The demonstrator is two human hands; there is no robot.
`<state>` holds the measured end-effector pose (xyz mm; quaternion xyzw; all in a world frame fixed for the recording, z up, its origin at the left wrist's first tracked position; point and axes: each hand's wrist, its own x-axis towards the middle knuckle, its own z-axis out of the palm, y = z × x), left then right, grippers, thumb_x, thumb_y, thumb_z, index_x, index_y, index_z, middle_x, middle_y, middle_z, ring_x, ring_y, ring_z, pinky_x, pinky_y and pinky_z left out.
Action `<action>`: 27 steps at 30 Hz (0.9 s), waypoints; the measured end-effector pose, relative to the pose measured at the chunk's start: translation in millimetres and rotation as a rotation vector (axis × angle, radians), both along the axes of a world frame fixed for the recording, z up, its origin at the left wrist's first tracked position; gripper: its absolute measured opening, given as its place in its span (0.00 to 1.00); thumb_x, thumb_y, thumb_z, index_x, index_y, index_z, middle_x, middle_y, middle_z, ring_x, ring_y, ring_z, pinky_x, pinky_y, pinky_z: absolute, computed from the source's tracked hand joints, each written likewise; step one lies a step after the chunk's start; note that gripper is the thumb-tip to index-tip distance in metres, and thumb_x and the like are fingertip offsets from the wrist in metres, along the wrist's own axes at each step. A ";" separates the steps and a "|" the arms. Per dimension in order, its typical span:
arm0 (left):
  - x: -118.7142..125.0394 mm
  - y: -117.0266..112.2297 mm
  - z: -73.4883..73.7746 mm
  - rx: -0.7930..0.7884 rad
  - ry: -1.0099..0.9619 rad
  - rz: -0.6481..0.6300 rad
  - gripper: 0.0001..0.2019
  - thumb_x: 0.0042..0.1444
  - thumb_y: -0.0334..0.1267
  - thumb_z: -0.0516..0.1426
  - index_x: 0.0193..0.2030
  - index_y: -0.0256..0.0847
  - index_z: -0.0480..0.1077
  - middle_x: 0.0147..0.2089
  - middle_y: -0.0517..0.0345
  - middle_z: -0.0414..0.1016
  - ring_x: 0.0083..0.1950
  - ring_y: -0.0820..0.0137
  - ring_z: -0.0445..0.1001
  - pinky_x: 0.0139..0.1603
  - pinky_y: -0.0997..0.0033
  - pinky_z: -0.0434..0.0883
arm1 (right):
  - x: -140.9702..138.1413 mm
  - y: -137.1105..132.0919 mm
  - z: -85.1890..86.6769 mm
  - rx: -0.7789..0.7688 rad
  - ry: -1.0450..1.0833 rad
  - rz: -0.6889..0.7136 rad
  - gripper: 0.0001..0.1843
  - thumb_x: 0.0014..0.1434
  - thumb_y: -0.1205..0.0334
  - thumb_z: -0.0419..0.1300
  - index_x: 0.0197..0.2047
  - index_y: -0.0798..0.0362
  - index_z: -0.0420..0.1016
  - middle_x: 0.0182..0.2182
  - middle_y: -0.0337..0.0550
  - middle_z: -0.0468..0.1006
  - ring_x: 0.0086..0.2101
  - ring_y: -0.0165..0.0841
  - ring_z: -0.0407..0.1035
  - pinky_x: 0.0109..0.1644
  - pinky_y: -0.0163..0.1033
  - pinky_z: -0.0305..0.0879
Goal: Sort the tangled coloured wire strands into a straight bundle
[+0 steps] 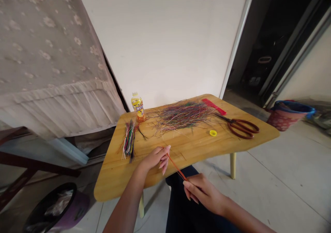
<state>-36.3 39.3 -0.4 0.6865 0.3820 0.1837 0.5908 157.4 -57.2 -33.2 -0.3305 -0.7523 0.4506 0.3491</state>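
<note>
My left hand pinches one end of a thin orange strand over the near edge of the small wooden table. My right hand grips the strand's other end lower down, off the table and above my lap. The strand runs taut between the two hands. A loose heap of coloured strands lies at the back of the table. A tidy bundle of strands lies to the left of my left hand.
A yellow bottle stands at the table's back left. Red-handled scissors, a yellow cap and a red comb lie to the right. A dark bin sits on the floor at left, a blue-rimmed basket at right.
</note>
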 end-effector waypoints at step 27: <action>-1.2 1.8 -7.2 -0.109 -0.048 -0.046 0.26 0.54 0.61 0.47 0.15 0.44 0.52 0.10 0.68 0.51 0.15 0.73 0.65 0.20 0.72 0.63 | -7.8 -4.6 -29.3 -0.669 0.366 0.283 0.31 0.60 0.43 0.51 0.13 0.53 0.54 0.08 0.30 0.51 0.13 0.22 0.51 0.19 0.31 0.45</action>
